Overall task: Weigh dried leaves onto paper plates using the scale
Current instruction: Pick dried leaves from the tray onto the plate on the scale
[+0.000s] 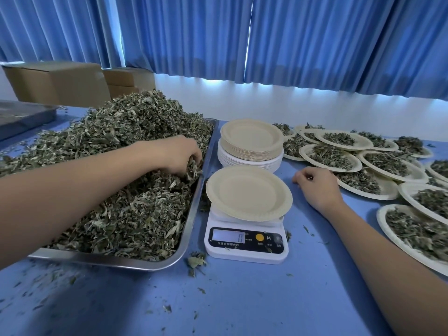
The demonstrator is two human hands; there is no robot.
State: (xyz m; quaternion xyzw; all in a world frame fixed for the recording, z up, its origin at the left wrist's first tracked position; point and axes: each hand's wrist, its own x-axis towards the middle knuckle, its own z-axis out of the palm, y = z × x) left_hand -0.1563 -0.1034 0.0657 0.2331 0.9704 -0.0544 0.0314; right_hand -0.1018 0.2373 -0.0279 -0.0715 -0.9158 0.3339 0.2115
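The dried leaves [126, 146] lie heaped in a steel tray [194, 214] on the left of the table [242, 299], the pile rising above the far rim. The left hand [177, 154] is sunk in the heap near the tray's right edge, fingers curled round a clump of leaves.

Just right of the tray stands a white scale [244, 241] with an empty plate [247, 192] on its platform; its display reads 0. Behind it sits a stack of empty plates [251, 141].

The right hand [315, 187] rests on the table right of the scale, fingers loosely curled, with nothing seen in it. Beyond it, filled plates [332, 157] overlap one another across the right side of the table. Loose crumbs of leaf are scattered on the blue surface near the tray and scale.

At the far left are cardboard boxes [58, 81], with blue curtains [291, 37] behind.
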